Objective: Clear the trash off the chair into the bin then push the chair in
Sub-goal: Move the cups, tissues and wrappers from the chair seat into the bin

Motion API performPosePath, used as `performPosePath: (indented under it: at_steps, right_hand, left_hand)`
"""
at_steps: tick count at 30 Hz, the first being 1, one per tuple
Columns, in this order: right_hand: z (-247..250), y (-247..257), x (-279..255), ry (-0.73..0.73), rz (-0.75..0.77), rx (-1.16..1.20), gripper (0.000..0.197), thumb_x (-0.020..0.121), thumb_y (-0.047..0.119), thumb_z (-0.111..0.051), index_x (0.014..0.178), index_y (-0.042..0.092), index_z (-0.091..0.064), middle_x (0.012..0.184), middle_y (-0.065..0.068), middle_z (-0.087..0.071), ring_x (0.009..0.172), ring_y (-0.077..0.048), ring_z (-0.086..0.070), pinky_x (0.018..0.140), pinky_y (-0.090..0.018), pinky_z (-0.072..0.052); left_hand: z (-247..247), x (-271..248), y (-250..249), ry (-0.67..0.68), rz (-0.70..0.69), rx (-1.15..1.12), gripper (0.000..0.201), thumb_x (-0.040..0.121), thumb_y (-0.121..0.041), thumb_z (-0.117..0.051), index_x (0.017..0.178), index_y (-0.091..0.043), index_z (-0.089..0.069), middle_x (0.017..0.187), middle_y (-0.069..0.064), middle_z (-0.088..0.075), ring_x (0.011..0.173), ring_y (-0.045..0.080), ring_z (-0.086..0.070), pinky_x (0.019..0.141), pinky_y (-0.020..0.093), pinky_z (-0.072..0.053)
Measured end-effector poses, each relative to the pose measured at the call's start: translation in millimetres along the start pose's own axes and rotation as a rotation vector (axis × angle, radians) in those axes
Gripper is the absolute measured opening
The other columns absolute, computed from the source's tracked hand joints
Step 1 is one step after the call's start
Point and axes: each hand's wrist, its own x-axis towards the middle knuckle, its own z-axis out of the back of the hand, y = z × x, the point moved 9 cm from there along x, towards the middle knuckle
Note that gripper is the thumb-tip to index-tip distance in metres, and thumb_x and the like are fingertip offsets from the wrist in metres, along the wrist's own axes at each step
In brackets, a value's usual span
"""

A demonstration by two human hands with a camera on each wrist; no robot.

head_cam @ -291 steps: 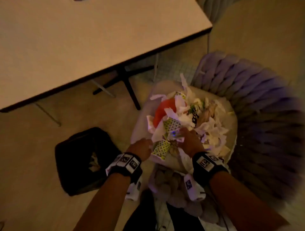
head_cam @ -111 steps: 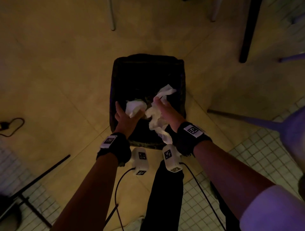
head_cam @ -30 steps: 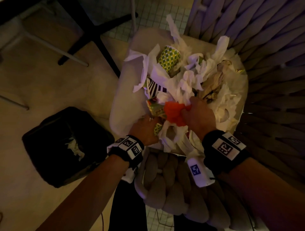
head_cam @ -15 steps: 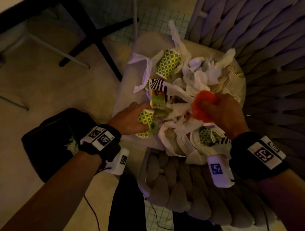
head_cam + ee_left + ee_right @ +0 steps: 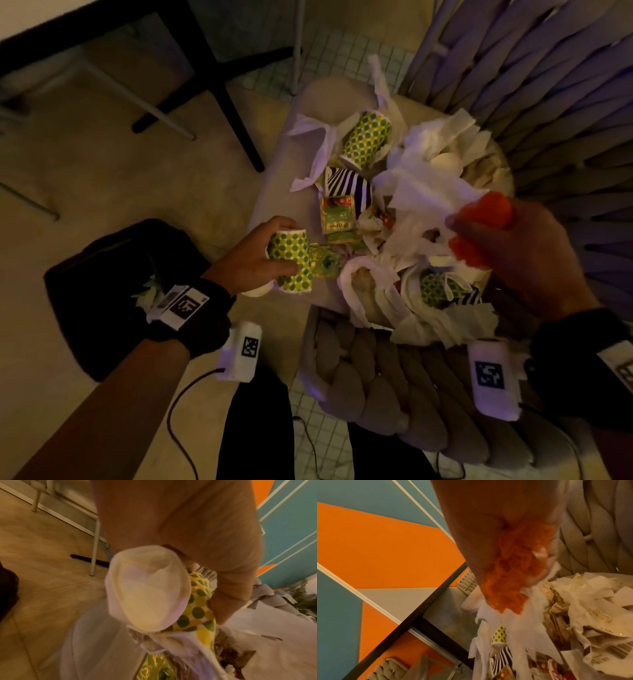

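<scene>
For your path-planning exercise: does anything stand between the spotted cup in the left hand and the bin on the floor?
Nothing visible does. The left hand holds the spotted cup at the chair seat's edge, and the black bin sits on the floor just beside it.

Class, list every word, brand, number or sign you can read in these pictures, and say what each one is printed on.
"TWININGS", seen upside down and slightly blurred: on the green foil tea sachet.
Digits beneath the barcode on the white paper label: too blurred to read.
Square black-and-white coded markers on the wrist bands: patterns only, no words.
No other text is legible.
</scene>
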Motion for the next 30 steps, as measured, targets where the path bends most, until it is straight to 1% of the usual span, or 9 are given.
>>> performPosePath:
  at_steps: [3,8,13,15,17,20,24,27,30]
  right_hand:
    - [-7.5,-2.3,-4.2,0.092,-0.017,-0.204,0.039,0.063,0.041,-0.078,0.091,0.022,-0.059,0.083,-0.006,-0.068,0.076,-0.029,-0.068,0.069,-0.044,-0.056]
    - [5.4,2.1,-19.5,0.097,0.005,-0.206,0.019,0.079,0.02,-0.068,0.077,0.032,-0.053,0.078,0.009,-0.059,0.07,-0.011,-0.057,0.055,-0.024,-0.038]
    - [31.9,11.2,-34.8,0.034,-0.057,-0.085,0.011,0.086,0.024,-0.062,0.092,0.033,-0.058,0.082,0.0,-0.065,0.067,-0.016,-0.063,0.055,-0.025,-0.045]
    - [33.9,9.7,-34.8,0.081,-0.05,-0.199,0.036,0.075,0.025,-0.074,0.097,0.045,-0.054,0.099,-0.007,-0.064,0.085,-0.027,-0.065,0.071,-0.042,-0.055]
    - [34.9,7.7,-37.0,0.088,-0.076,-0.354,0.082,0.055,0.027,-0.086,0.117,0.057,-0.041,0.124,-0.015,-0.051,0.107,-0.036,-0.056,0.088,-0.052,-0.05]
    - [38.9,0.2,-42.0,0.04,-0.172,-0.35,0.109,0.052,0.017,-0.089,0.138,0.041,-0.026,0.137,-0.02,-0.038,0.113,-0.039,-0.049,0.09,-0.052,-0.049]
    - [38.3,-3.8,-47.0,0.097,-0.134,-0.165,0.086,0.064,0.005,-0.081,0.124,0.044,-0.033,0.112,-0.019,-0.06,0.08,-0.04,-0.067,0.066,-0.055,-0.057]
    - [45.3,4.1,-50.6,0.102,-0.051,-0.113,0.062,0.077,-0.005,-0.066,0.118,0.037,-0.046,0.095,-0.003,-0.067,0.081,-0.032,-0.067,0.074,-0.06,-0.055]
    - [55.8,10.1,-52.6,0.04,-0.048,-0.142,0.042,0.079,0.007,-0.067,0.087,0.048,-0.058,0.092,-0.003,-0.066,0.08,-0.031,-0.067,0.075,-0.058,-0.056]
  left_hand:
    - [-0.1,-4.4,-0.1,-0.007,-0.006,-0.007,0.062,0.068,-0.023,-0.073,0.123,-0.028,-0.047,0.124,0.0,-0.053,0.11,0.009,-0.054,0.087,0.026,-0.049]
    - [1.7,-8.5,-0.3,-0.038,0.006,-0.051,0.061,0.069,-0.022,-0.074,0.123,-0.03,-0.047,0.124,0.001,-0.053,0.109,0.012,-0.056,0.087,0.031,-0.052]
    - [6.2,-12.8,1.9,-0.072,-0.003,-0.102,0.057,0.078,-0.003,-0.073,0.124,-0.025,-0.048,0.121,0.002,-0.054,0.103,0.006,-0.056,0.079,0.021,-0.05]
    - [6.3,-15.8,3.1,-0.068,-0.002,-0.116,0.058,0.075,-0.008,-0.075,0.124,-0.025,-0.048,0.12,-0.001,-0.054,0.102,0.004,-0.056,0.078,0.02,-0.049]
    - [6.3,-18.3,5.0,-0.068,-0.003,-0.127,0.059,0.073,-0.011,-0.075,0.122,-0.028,-0.048,0.119,-0.002,-0.054,0.103,0.006,-0.056,0.079,0.022,-0.05]
    - [6.0,-21.3,7.7,-0.075,0.003,-0.13,0.056,0.078,-0.004,-0.072,0.122,-0.029,-0.048,0.118,-0.007,-0.053,0.104,0.005,-0.055,0.079,0.022,-0.049]
    - [3.7,-23.5,10.4,-0.064,0.009,-0.142,0.055,0.079,-0.001,-0.071,0.123,-0.026,-0.048,0.116,-0.01,-0.055,0.1,0.002,-0.057,0.076,0.019,-0.049]
    - [2.0,-23.2,9.4,-0.058,0.006,-0.141,0.055,0.079,0.0,-0.071,0.121,-0.027,-0.049,0.112,-0.011,-0.056,0.091,-0.008,-0.059,0.075,0.019,-0.05]
    - [0.7,-22.1,5.8,-0.058,-0.002,-0.13,0.055,0.079,0.0,-0.071,0.122,-0.025,-0.049,0.112,-0.012,-0.055,0.088,-0.013,-0.058,0.072,0.015,-0.052]
